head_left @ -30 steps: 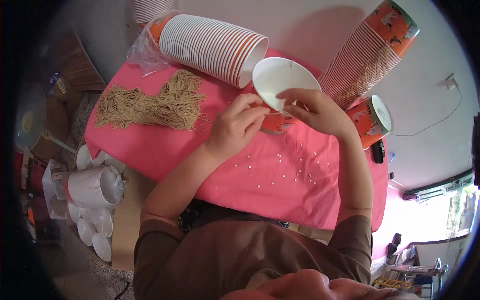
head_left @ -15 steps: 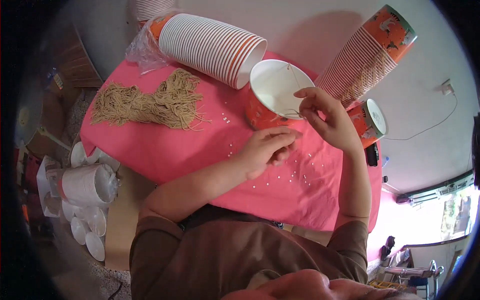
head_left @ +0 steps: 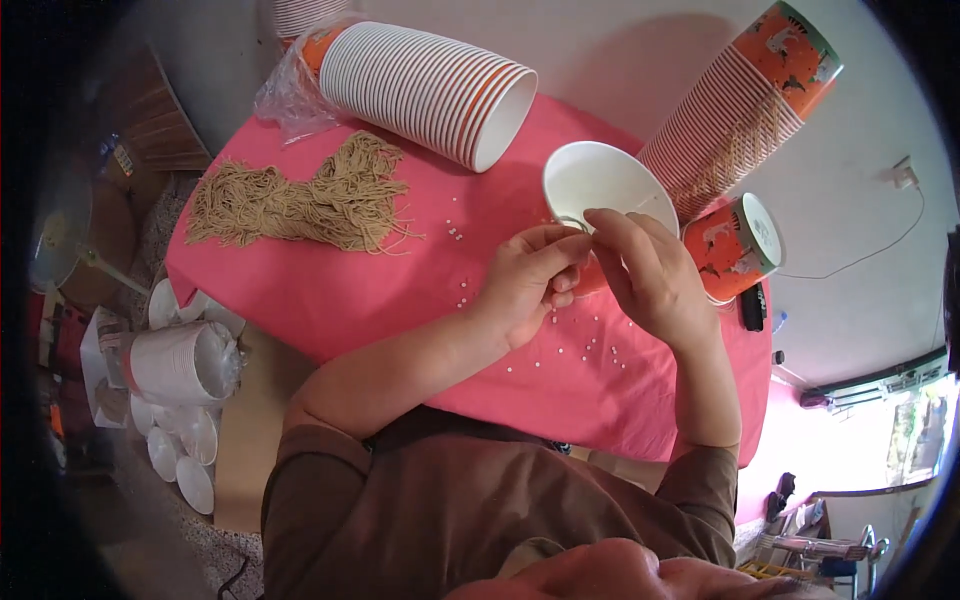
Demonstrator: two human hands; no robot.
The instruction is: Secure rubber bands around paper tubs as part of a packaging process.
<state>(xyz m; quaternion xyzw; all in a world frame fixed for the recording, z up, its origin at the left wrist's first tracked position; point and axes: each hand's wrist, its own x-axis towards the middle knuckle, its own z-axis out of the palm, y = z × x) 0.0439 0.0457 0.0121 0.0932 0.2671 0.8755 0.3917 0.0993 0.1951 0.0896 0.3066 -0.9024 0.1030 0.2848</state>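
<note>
My left hand point(head_left: 525, 285) and my right hand point(head_left: 650, 275) meet at the near rim of a paper bucket point(head_left: 608, 178), white inside and orange outside. A short bend of thin tan string point(head_left: 570, 220) shows at their fingertips, and both hands are pinched closed on it. My right hand covers much of the bucket's near side, so the string's path there is hidden. On the left of the table lies a bundle of tan strings point(head_left: 300, 205).
A long stack of nested buckets point(head_left: 420, 90) lies at the back. Another stack point(head_left: 735, 110) leans at the right, beside an upside-down orange bucket point(head_left: 728, 250) and a black object point(head_left: 752, 308). Small white beads point(head_left: 560, 350) are scattered over the pink tablecloth point(head_left: 330, 310).
The bucket has shifted right. My right hand has come down and turned toward my left hand, and the fingertips of both now meet at the string.
</note>
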